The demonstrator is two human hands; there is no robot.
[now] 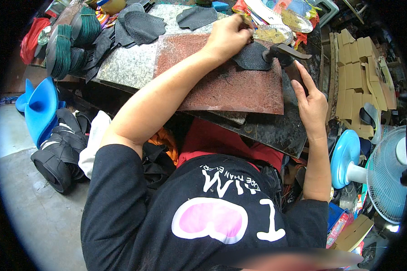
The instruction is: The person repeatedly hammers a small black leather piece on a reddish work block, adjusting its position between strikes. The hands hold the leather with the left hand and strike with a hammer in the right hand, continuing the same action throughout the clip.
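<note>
My right hand (311,106) grips the handle of a hammer (285,56). The hammer's round face touches, or is just above, the right end of a black textured leather piece (252,58). My left hand (230,38) is closed at the far left edge of that piece, with fingertips pinched together and partly hidden. Beneath lies a worn reddish-brown sheet (239,95) on the workbench. A similar black leather cutout (196,17) rests farther back to the left, and a stack of black cutouts (140,26) sits beside it.
Spools of dark green cord (59,49) crowd the bench's left end. White sole-shaped pieces (273,34) and colourful wrappers lie at its back right. A blue stool (43,108) stands on the floor to the left. On the right are stacked cardboard boxes (357,77) and a fan (389,171).
</note>
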